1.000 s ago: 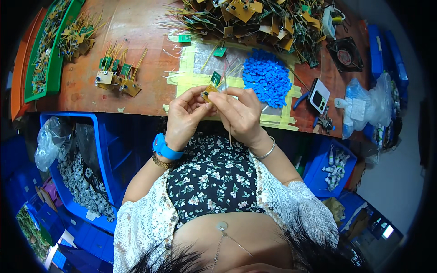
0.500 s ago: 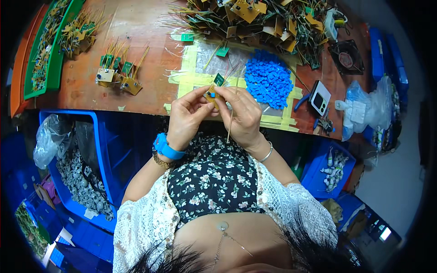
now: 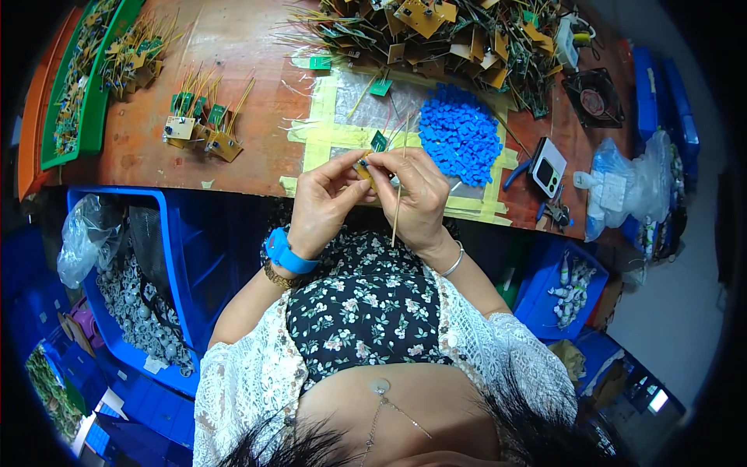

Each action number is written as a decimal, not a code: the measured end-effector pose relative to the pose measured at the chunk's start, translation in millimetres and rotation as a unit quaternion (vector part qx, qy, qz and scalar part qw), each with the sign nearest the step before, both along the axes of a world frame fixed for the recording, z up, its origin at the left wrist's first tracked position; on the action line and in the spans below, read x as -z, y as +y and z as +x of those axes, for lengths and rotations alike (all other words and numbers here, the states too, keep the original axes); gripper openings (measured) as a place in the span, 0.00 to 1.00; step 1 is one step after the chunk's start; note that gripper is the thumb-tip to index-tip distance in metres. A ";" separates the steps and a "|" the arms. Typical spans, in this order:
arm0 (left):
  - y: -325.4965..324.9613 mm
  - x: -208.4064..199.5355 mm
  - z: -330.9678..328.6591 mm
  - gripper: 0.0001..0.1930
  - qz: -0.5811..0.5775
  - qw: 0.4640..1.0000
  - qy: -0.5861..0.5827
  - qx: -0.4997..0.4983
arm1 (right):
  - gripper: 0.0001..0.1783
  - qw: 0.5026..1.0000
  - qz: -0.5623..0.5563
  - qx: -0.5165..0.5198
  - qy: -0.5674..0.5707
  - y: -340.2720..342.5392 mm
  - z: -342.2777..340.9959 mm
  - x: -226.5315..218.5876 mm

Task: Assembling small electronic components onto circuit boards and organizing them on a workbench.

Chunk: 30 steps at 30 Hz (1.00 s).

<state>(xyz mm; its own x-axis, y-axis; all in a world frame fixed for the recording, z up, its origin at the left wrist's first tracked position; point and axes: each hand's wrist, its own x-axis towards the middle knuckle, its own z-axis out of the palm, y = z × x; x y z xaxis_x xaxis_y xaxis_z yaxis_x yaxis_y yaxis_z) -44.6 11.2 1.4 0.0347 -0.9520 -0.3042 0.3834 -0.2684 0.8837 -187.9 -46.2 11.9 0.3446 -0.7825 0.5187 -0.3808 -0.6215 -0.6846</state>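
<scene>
Just over the table's front edge, both my hands pinch a small tan circuit board (image 3: 369,173) with a green board (image 3: 379,142) at its far side. My left hand (image 3: 327,192) grips its left edge between thumb and fingers. My right hand (image 3: 415,187) closes on the right side, fingertips over the board's face. A thin wooden stick (image 3: 399,198) runs lengthwise through the right hand, its lower end pointing toward me. Most of the tan board is covered by fingers. Right of the hands lies a heap of small blue plastic pieces (image 3: 459,136).
A big pile of wired circuit boards (image 3: 467,47) fills the table's back. More boards (image 3: 222,144) lie at left, near a green tray (image 3: 93,117). At right are a white phone (image 3: 547,167), pliers (image 3: 556,215) and a black fan (image 3: 594,97). Blue bins (image 3: 175,272) stand below.
The board has tilted between my fingers, and its green part has shifted slightly right. My right fingertips now cover the blue piece seen on the board before.
</scene>
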 end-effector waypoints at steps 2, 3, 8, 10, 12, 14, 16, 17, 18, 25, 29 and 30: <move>0.2 -0.3 0.5 0.20 -0.001 1.000 -0.004 0.002 | 0.11 1.000 0.000 -0.001 -0.001 0.1 0.1 0.3; 0.4 -0.5 0.8 0.21 0.000 1.000 -0.003 0.003 | 0.11 1.000 0.001 -0.003 -0.002 0.4 0.1 0.5; 2.0 -2.1 0.5 0.19 -0.015 1.000 0.006 -0.006 | 0.12 1.000 -0.004 -0.008 0.003 2.3 1.2 0.6; 2.2 -7.5 0.5 0.16 0.006 1.000 0.015 -0.018 | 0.12 1.000 -0.005 -0.013 0.003 4.3 1.8 -0.5; 4.4 -7.9 4.8 0.15 0.004 0.999 0.013 -0.033 | 0.14 1.000 -0.014 -0.024 0.008 5.9 4.0 -3.4; 6.6 -5.6 12.4 0.14 -0.020 0.998 0.005 -0.065 | 0.14 0.999 -0.026 -0.044 -0.019 5.0 8.3 -10.3; 10.0 -17.9 32.0 0.13 -0.045 0.980 -0.136 -0.140 | 0.16 0.995 -0.052 -0.070 -0.053 2.3 7.8 -11.5; 8.7 -23.9 44.5 0.13 -0.069 0.958 -0.219 -0.174 | 0.16 0.995 -0.052 -0.070 -0.054 0.8 5.7 -11.8; 7.4 -17.9 59.7 0.13 -0.116 0.922 -0.290 -0.228 | 0.16 0.996 -0.047 -0.060 -0.053 -0.8 3.9 -12.1; 11.3 3.3 131.6 0.16 -0.069 0.625 -0.737 -0.247 | 0.15 0.997 -0.042 -0.046 -0.043 -2.4 1.6 -3.5; 6.4 -0.8 103.0 0.21 -0.142 0.537 -0.775 -0.301 | 0.17 0.998 -0.032 -0.033 -0.032 -1.4 -6.4 -0.6; -2.0 -4.3 90.3 0.20 -0.183 0.575 -0.749 -0.274 | 0.17 0.999 -0.031 -0.031 -0.032 -1.3 -7.5 -0.5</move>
